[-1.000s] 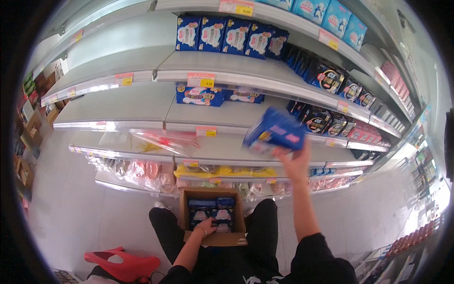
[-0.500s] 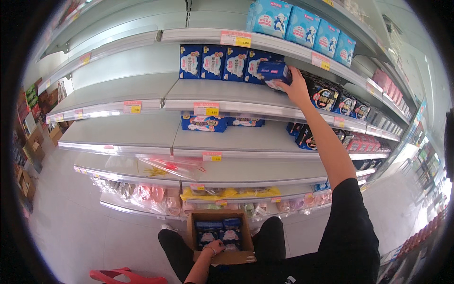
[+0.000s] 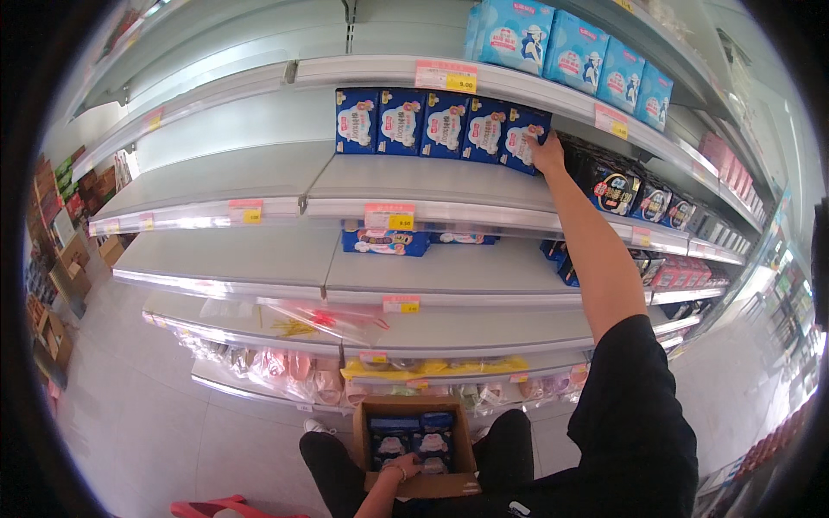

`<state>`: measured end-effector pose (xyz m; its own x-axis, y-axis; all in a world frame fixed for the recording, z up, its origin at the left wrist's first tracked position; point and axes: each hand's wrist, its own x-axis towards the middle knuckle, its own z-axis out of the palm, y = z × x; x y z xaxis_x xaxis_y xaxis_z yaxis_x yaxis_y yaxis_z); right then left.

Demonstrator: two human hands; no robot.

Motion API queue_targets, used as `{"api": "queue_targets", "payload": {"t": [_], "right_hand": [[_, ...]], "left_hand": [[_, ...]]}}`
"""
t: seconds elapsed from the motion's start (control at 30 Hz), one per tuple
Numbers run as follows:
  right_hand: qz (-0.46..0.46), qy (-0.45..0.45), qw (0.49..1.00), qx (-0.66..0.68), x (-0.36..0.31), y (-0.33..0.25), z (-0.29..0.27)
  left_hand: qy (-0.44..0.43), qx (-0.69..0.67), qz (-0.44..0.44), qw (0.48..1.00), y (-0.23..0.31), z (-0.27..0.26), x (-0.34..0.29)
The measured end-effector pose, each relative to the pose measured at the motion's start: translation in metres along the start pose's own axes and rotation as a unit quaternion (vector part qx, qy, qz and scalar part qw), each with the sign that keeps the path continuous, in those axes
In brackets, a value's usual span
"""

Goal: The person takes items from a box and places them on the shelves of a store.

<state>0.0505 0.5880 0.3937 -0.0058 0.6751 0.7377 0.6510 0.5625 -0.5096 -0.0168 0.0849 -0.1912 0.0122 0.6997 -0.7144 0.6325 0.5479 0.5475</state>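
Five dark-blue packs shelved, right hand closed on the fifth; left hand loose on box.

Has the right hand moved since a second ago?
Yes. The right hand has gone up and away from the box, from mid-air with a blue pack to the pack row on the upper shelf.

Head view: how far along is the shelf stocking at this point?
Done: four dark blue packs stand in a row on the upper shelf. In hand: the right hand presses a fifth pack in at the row's right end. Left: the cardboard box on the lap holds more blue packs, with the left hand resting in it.
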Motion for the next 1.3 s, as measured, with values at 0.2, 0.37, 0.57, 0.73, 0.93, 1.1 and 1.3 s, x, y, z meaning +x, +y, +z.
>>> {"api": "queue_targets", "payload": {"t": [0.2,0.37,0.57,0.73,0.93,1.1,1.3], "right_hand": [[0.074,-0.078,0.983,-0.147,-0.042,-0.052,-0.023],[-0.004,-0.14,0.989,-0.048,-0.013,-0.007,0.002],[0.036,-0.141,0.986,-0.082,-0.02,-0.018,0.001],[0.046,-0.053,0.993,-0.095,-0.044,-0.055,-0.024],[0.006,-0.154,0.987,-0.045,-0.034,-0.032,-0.02],[-0.063,-0.16,0.983,-0.057,-0.028,-0.01,-0.004],[-0.028,-0.136,0.989,-0.054,-0.045,-0.053,-0.024]], "left_hand": [[-0.009,0.022,-0.019,1.0,0.0,-0.002,-0.013],[0.007,0.03,0.015,0.999,-0.001,0.004,-0.007],[-0.058,0.063,-0.007,0.996,0.024,-0.016,-0.034],[-0.053,0.076,0.006,0.996,0.003,-0.003,-0.011],[-0.09,0.088,-0.006,0.992,0.011,-0.009,-0.013],[-0.012,0.063,0.032,0.997,0.007,-0.001,-0.014],[-0.01,0.047,0.011,0.999,0.004,-0.004,-0.026]]}}
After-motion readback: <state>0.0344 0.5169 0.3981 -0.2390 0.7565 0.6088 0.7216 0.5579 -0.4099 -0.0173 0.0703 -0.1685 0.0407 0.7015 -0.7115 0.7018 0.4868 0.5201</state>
